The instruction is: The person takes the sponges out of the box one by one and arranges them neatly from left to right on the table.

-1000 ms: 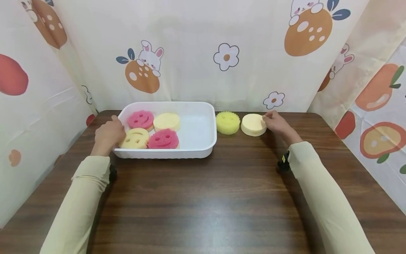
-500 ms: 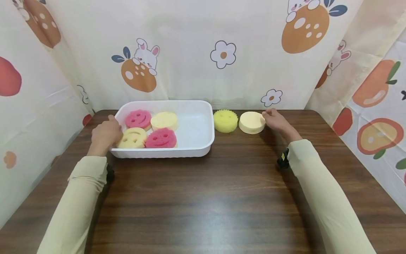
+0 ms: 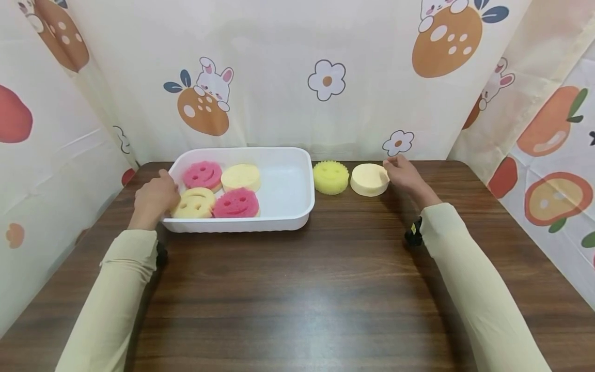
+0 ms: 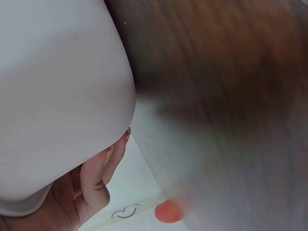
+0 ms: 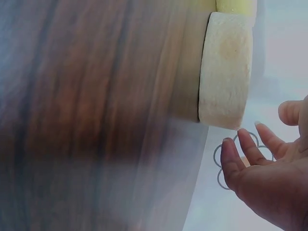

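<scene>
My left hand [image 3: 155, 199] grips the left end of a white tray [image 3: 288, 223], thumb on the rim. The left wrist view shows its fingers [image 4: 103, 166] curled against the tray's wall [image 4: 57, 96]. In the tray lie two pink smiley sponges [image 3: 202, 174] [image 3: 236, 202], a yellow smiley sponge [image 3: 194, 202] and a plain pale sponge [image 3: 240, 177]. Right of the tray sit a yellow-green smiley sponge [image 3: 330, 177] and a pale round sponge [image 3: 369, 179]. My right hand [image 3: 403, 174] is at that pale sponge's right edge. In the right wrist view its relaxed fingers [image 5: 250, 142] are a small gap from the sponge [image 5: 225, 72].
Everything sits on a dark wooden table [image 3: 297, 289]. Printed curtains [image 3: 325, 77] close in the back and both sides, just behind the tray and the sponges. The tray's right half holds nothing.
Almost nothing differs. My right hand's fingertips have shifted slightly toward the far edge of the pale sponge. The left hand stays on the tray.
</scene>
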### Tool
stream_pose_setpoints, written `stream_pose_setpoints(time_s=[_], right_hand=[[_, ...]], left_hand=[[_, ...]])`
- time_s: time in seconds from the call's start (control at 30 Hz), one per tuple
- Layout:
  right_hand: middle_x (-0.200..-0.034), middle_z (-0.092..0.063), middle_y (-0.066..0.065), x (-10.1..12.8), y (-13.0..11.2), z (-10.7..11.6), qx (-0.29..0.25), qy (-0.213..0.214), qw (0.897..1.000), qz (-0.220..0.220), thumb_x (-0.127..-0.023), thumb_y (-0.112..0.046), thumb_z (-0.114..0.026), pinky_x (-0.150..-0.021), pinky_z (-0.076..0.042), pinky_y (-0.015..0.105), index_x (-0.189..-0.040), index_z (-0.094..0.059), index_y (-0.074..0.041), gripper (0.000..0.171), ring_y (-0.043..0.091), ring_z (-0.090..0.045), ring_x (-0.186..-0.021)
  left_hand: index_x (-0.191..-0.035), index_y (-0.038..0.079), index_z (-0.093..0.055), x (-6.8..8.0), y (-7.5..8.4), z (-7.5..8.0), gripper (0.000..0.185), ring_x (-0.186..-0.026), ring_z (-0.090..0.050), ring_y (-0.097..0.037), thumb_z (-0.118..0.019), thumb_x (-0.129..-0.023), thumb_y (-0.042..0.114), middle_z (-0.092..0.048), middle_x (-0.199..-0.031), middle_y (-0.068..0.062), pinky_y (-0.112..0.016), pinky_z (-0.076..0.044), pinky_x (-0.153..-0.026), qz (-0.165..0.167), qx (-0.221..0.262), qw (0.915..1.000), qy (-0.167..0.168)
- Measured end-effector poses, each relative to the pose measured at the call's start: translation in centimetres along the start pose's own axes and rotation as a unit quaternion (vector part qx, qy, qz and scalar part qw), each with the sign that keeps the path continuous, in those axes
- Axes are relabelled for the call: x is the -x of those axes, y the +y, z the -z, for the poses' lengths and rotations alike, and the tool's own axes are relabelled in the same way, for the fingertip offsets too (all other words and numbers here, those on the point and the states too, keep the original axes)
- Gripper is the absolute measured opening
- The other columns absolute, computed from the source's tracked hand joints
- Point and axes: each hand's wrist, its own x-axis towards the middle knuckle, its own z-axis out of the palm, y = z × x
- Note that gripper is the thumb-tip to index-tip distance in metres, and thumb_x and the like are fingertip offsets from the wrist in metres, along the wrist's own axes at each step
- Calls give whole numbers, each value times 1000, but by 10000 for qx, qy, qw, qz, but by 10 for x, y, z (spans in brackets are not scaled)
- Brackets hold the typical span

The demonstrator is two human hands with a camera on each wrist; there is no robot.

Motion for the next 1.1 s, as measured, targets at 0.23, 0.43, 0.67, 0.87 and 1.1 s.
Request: stream_pose_setpoints(time_s=[0.23,0.43,0.67,0.87,1.1], right_hand=[[-157,-28,29,-1,-8,-2,17,143,9998,167,-106,-44,-28,-117,-28,59,-151,-26,2,64,44,-27,-146],[-157,-29,28,0,-13,-5,49,251,9994,214,-106,-42,-29,-117,-29,58,-150,-28,1,62,44,-28,-146],[-155,-35,26,-3,-19,-5,-65,654,9973,325,-106,-36,-33,-116,-32,56,-148,-33,-1,55,42,-33,-144],[-154,-36,25,-4,-22,-5,-42,614,9975,354,-106,-37,-33,-113,-35,57,-149,-32,-2,55,41,-34,-142],[-154,-38,24,-4,-28,-8,-93,581,9970,507,-105,-33,-35,-113,-34,56,-148,-35,-2,52,41,-36,-142]], left_hand=[[-135,-18,-25,4,0,1,54,-85,-58,-46,-41,-101,20,-55,-103,-38,-62,-48,-80,67,25,10000,2],[-136,-18,-24,6,1,1,53,-84,-57,-45,-40,-102,20,-55,-104,-38,-61,-48,-80,137,39,9999,-15],[-136,-18,-24,5,-1,0,54,-84,-57,-44,-41,-101,19,-55,-103,-37,-61,-48,-80,94,30,10000,-5],[-139,-18,-22,3,-1,0,57,-83,-57,-44,-40,-101,19,-55,-104,-37,-59,-48,-78,77,34,10000,-28],[-141,-19,-20,1,-1,1,59,-83,-57,-45,-38,-101,21,-56,-104,-38,-59,-49,-76,-32,-14,10000,18]])
